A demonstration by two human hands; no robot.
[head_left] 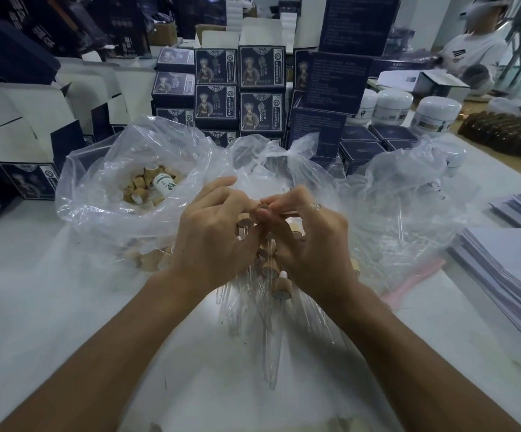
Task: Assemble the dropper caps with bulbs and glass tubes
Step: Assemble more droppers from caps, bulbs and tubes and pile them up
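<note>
Both forearms reach in from the bottom edge and converge at the centre, backs of the hands up. The left hand (210,232) has its fingers curled, tips turned toward the other hand. The right hand (307,236) curls likewise, thumb and forefinger apparently pinching; the 2 hands' fingertips meet.

A bag of caps (146,185) lies left, paper stacks (508,275) right, boxes (237,85) behind.

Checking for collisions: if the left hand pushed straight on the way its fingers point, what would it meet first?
Probably the right hand: the left hand points across at it, both pinching the same dropper cap.
</note>
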